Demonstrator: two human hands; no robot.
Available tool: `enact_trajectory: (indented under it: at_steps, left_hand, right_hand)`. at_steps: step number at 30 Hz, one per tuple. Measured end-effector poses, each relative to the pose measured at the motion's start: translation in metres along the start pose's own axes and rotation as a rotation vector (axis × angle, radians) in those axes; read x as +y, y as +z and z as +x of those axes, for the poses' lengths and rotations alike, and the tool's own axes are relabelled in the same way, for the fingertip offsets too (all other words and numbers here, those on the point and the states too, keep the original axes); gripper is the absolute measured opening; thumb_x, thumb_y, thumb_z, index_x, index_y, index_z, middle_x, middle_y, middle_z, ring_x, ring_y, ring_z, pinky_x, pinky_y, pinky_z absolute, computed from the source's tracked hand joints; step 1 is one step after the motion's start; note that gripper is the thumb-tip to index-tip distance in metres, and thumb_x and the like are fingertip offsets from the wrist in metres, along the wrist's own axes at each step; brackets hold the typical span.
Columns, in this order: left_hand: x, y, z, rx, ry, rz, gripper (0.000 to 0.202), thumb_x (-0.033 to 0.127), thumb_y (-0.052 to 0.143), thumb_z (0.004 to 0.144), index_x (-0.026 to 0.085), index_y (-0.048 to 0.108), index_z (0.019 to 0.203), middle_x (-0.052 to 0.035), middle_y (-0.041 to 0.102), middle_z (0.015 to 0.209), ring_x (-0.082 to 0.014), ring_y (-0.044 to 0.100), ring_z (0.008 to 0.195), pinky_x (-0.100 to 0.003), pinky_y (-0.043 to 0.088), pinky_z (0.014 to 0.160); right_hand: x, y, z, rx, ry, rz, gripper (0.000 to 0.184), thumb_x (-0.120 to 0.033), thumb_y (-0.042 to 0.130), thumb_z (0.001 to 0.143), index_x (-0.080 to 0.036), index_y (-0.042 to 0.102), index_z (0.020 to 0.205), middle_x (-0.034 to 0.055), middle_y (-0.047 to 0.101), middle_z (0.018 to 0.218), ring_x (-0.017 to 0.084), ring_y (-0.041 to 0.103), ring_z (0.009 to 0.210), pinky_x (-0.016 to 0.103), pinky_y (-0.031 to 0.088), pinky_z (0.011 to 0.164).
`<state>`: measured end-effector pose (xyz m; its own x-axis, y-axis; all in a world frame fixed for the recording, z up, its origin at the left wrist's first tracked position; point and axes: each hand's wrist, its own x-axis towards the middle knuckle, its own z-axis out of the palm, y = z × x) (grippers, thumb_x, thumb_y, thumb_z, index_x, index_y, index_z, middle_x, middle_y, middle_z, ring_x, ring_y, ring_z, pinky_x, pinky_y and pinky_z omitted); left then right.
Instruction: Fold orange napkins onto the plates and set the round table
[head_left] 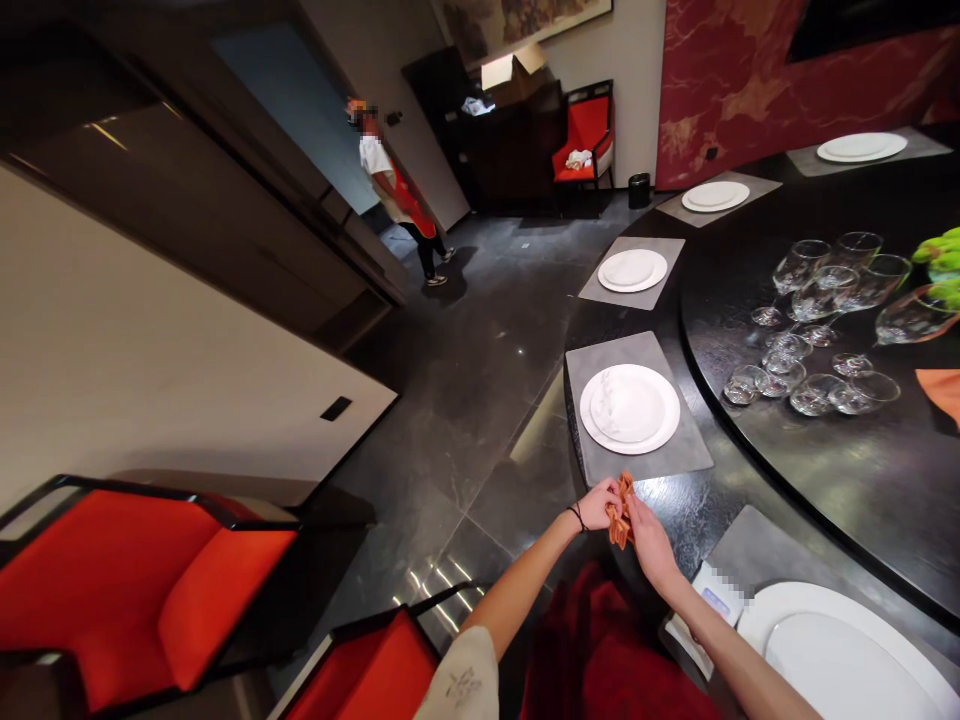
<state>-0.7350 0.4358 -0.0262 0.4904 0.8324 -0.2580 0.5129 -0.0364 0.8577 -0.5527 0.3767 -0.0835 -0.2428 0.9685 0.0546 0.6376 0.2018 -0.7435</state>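
My left hand (598,505) and my right hand (649,540) meet at the edge of a large dark round table (705,510). Both are closed on a small folded orange napkin (619,512), which they hold between them just above the table edge. A black band sits on my left wrist. Just beyond the napkin lies a white plate (629,407) on a grey placemat (667,455). Near my right forearm sits another white plate (840,650).
Several wine glasses (817,320) lie and stand on the raised dark turntable (862,470). More plates on placemats (632,270) ring the table. Red chairs (142,590) stand at lower left and one (589,130) by the far wall. A person (397,195) stands by the doorway.
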Motion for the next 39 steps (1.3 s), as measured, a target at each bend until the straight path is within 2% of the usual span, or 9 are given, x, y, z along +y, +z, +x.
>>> enact_trajectory:
  at_steps: [4, 11, 14, 16, 20, 26, 32, 36, 39]
  left_hand:
    - [0.009, -0.002, -0.004, 0.032, -0.028, 0.050, 0.013, 0.006, 0.080, 0.068, 0.013, 0.069, 0.065, -0.0050, 0.046, 0.104, -0.0146, 0.054, 0.091, -0.030, 0.052, 0.092]
    - [0.028, -0.005, -0.003, 0.023, -0.081, 0.195, 0.014, 0.000, 0.069, 0.067, 0.013, 0.068, 0.065, -0.0031, 0.047, 0.096, -0.0115, 0.049, 0.079, -0.026, 0.051, 0.081]
    - [0.036, -0.009, -0.008, 0.021, -0.065, 0.201, 0.013, 0.002, 0.071, 0.066, 0.013, 0.066, 0.063, -0.0025, 0.049, 0.093, -0.0110, 0.048, 0.077, -0.025, 0.051, 0.079]
    - [0.033, -0.010, -0.014, 0.036, -0.078, 0.167, 0.011, 0.006, 0.071, 0.070, 0.014, 0.065, 0.065, -0.0025, 0.048, 0.092, -0.0125, 0.050, 0.081, -0.027, 0.052, 0.084]
    - [0.018, -0.008, -0.024, 0.081, -0.086, 0.102, 0.007, 0.012, 0.070, 0.079, 0.016, 0.068, 0.073, -0.0034, 0.048, 0.096, -0.0156, 0.052, 0.093, -0.033, 0.052, 0.096]
    - [0.015, -0.009, -0.029, 0.089, -0.057, 0.097, 0.009, 0.011, 0.073, 0.078, 0.017, 0.071, 0.072, -0.0042, 0.048, 0.097, -0.0159, 0.054, 0.093, -0.033, 0.051, 0.096]
    - [0.018, -0.014, -0.029, 0.077, -0.069, 0.100, 0.008, 0.013, 0.075, 0.078, 0.017, 0.071, 0.073, -0.0036, 0.048, 0.098, -0.0158, 0.055, 0.093, -0.032, 0.051, 0.096]
    - [0.017, -0.013, -0.025, 0.048, -0.109, 0.141, 0.009, 0.007, 0.072, 0.074, 0.016, 0.069, 0.072, -0.0039, 0.049, 0.101, -0.0151, 0.055, 0.094, -0.031, 0.051, 0.096]
    - [0.021, -0.010, -0.018, 0.016, -0.135, 0.198, 0.013, 0.002, 0.067, 0.071, 0.015, 0.068, 0.071, -0.0041, 0.050, 0.104, -0.0139, 0.053, 0.088, -0.030, 0.051, 0.090]
  right_hand:
    - [0.008, -0.002, 0.008, -0.155, -0.105, -0.197, 0.060, -0.003, 0.044, 0.085, -0.017, 0.067, 0.139, 0.0171, 0.064, 0.147, 0.031, 0.060, 0.139, 0.050, 0.047, 0.121]
    - [-0.005, -0.020, 0.023, -0.324, -0.295, -0.169, 0.049, -0.006, 0.048, 0.092, -0.013, 0.067, 0.137, 0.0185, 0.068, 0.138, 0.030, 0.062, 0.134, 0.049, 0.049, 0.120]
    - [-0.025, -0.038, 0.029, -0.382, -0.236, -0.134, 0.039, -0.006, 0.052, 0.092, -0.011, 0.073, 0.124, 0.0189, 0.071, 0.127, 0.029, 0.066, 0.125, 0.046, 0.049, 0.116]
    - [-0.032, -0.051, 0.033, -0.464, -0.186, -0.026, 0.031, -0.011, 0.053, 0.095, -0.011, 0.074, 0.118, 0.0164, 0.074, 0.119, 0.024, 0.070, 0.110, 0.038, 0.055, 0.104]
    - [-0.026, -0.066, 0.037, -0.453, -0.051, 0.147, 0.031, -0.021, 0.048, 0.103, -0.014, 0.074, 0.120, 0.0098, 0.076, 0.117, 0.019, 0.070, 0.100, 0.030, 0.053, 0.096]
    - [-0.027, -0.054, 0.033, -0.412, -0.082, 0.116, 0.022, -0.017, 0.058, 0.098, -0.012, 0.078, 0.105, 0.0126, 0.076, 0.108, 0.020, 0.067, 0.100, 0.030, 0.049, 0.098]
    - [-0.028, -0.042, 0.029, -0.321, -0.044, 0.121, 0.030, -0.017, 0.051, 0.101, -0.014, 0.078, 0.113, 0.0121, 0.077, 0.112, 0.022, 0.067, 0.106, 0.036, 0.050, 0.101]
    - [-0.027, -0.035, 0.022, -0.394, -0.158, 0.130, 0.031, -0.015, 0.052, 0.100, -0.016, 0.077, 0.117, 0.0116, 0.074, 0.123, 0.023, 0.065, 0.117, 0.037, 0.049, 0.108]
    - [-0.031, -0.029, 0.020, -0.441, -0.169, 0.061, 0.027, -0.012, 0.052, 0.097, -0.013, 0.078, 0.106, 0.0131, 0.074, 0.115, 0.023, 0.066, 0.113, 0.034, 0.052, 0.103]
